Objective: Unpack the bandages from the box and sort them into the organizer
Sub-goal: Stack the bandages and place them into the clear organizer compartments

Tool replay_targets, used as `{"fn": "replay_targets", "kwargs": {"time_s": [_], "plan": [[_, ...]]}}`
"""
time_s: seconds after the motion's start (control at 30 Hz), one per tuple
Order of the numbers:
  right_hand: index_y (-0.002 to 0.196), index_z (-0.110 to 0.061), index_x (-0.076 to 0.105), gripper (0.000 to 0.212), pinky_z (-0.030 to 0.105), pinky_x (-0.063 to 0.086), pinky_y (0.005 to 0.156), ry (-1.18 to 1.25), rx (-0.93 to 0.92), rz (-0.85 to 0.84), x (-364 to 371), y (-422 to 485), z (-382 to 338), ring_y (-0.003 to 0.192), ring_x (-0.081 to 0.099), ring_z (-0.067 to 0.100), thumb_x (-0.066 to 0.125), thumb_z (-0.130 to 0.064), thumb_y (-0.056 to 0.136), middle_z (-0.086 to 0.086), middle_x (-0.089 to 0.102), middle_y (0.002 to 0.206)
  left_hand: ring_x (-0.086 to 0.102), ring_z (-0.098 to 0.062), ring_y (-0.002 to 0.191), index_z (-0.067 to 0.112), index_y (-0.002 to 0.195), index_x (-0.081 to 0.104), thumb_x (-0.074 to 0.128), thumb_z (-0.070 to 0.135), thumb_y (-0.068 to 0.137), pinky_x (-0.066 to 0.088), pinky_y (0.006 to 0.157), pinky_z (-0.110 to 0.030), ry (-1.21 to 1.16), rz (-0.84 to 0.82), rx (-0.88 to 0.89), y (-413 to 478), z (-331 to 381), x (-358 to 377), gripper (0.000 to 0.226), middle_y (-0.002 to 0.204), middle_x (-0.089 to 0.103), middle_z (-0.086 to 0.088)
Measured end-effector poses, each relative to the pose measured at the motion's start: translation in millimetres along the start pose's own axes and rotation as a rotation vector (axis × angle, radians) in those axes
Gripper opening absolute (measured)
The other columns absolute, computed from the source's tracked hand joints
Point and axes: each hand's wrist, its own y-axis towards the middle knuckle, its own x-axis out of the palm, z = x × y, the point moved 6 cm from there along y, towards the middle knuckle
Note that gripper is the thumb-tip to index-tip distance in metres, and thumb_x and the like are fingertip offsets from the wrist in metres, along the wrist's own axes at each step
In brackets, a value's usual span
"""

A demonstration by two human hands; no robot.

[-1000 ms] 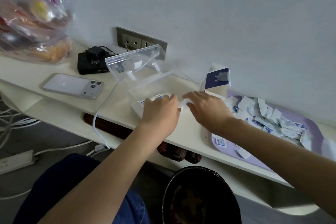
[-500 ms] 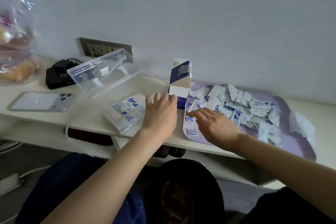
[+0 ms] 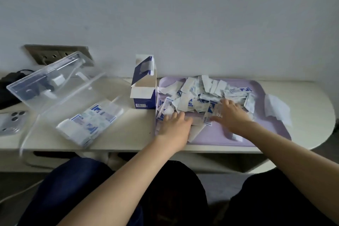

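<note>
While the bandages (image 3: 203,97) lie loose on the purple tray (image 3: 256,134), we gather them with both hands.

We press our left hand (image 3: 176,124) and right hand (image 3: 231,115) flat on the heap, fingers spread and gripping nothing, probably to rake the bandages together. The emptied-looking box (image 3: 144,88) stands just left of the tray; further left the clear organizer (image 3: 60,95), lid up, holds a small stack, ready for more.
</note>
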Motion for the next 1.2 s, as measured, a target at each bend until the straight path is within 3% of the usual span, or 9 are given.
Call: {"fn": "replay_targets", "kwargs": {"time_s": [0.27,0.57,0.73,0.93,1.0,1.13,1.2], "plan": [[0.137,-0.002,0.031,0.088,0.043,0.036,0.101,0.066,0.014,-0.015,-9.6,19.3,18.7,0.125,0.037,0.037,0.068,-0.054,0.075,0.019,0.041,0.135,0.033,-0.030,0.129,0.013,0.138,0.032,0.049,0.049,0.090,0.027,0.103,-0.045,-0.023,-0.040,-0.034,22.8,17.8,2.4,0.063,0.138,0.035,-0.012],[0.137,-0.004,0.032,0.069,0.035,0.039,0.099,0.258,-0.098,-0.063,-9.7,16.9,1.1,0.119,0.046,0.029,0.070,-0.024,0.082,0.016,0.041,0.134,0.037,-0.028,0.125,0.009,0.135,0.033,0.063,0.056,0.079,0.030,0.100,-0.044,0.000,-0.161,-0.141,28.4,6.2,-2.8,0.079,0.135,0.036,-0.011],[0.138,0.000,0.028,0.070,0.036,0.037,0.101,0.338,-0.030,-0.071,-7.2,16.5,-4.9,0.123,0.043,0.029,0.059,-0.039,0.088,0.017,0.040,0.137,0.047,-0.029,0.119,0.004,0.126,0.042,0.066,0.039,0.084,0.032,0.100,-0.045,-0.044,-0.195,-0.168,26.8,1.7,-7.5,0.059,0.128,0.048,-0.011],[0.136,0.000,0.028,0.091,0.041,0.036,0.104,0.254,0.018,-0.038,-0.5,15.6,-21.8,0.122,0.039,0.034,0.068,-0.053,0.074,0.020,0.036,0.133,0.056,-0.029,0.102,0.006,0.113,0.052,0.068,0.032,0.085,0.040,0.093,-0.042,-0.148,-0.196,-0.164,22.4,4.8,-8.2,0.041,0.111,0.057,-0.008],[0.135,0.000,0.031,0.082,0.038,0.036,0.101,0.312,-0.009,-0.067,-1.7,19.5,-28.7,0.122,0.040,0.033,0.068,-0.046,0.078,0.020,0.039,0.133,0.055,-0.030,0.103,0.007,0.109,0.054,0.068,0.030,0.084,0.041,0.090,-0.041,-0.165,-0.176,-0.173,22.0,3.2,-6.4,0.038,0.112,0.057,-0.010],[0.128,-0.005,0.043,0.037,0.032,0.042,0.089,0.347,-0.117,-0.060,-12.1,23.7,-35.5,0.110,0.054,0.029,0.051,-0.012,0.093,0.015,0.054,0.127,0.053,-0.031,0.104,0.003,0.109,0.056,0.061,0.014,0.085,0.041,0.080,-0.037,-0.192,-0.130,-0.186,17.9,0.5,-3.8,0.027,0.118,0.052,-0.017],[0.133,-0.012,0.041,0.049,0.032,0.041,0.089,0.212,-0.229,-0.031,-17.8,20.8,-36.0,0.116,0.048,0.026,0.045,0.008,0.089,0.010,0.047,0.134,0.049,-0.030,0.110,0.005,0.121,0.047,0.052,0.003,0.087,0.040,0.083,-0.036,-0.164,-0.083,-0.193,15.9,-1.9,-7.3,0.035,0.126,0.044,-0.015]]}}
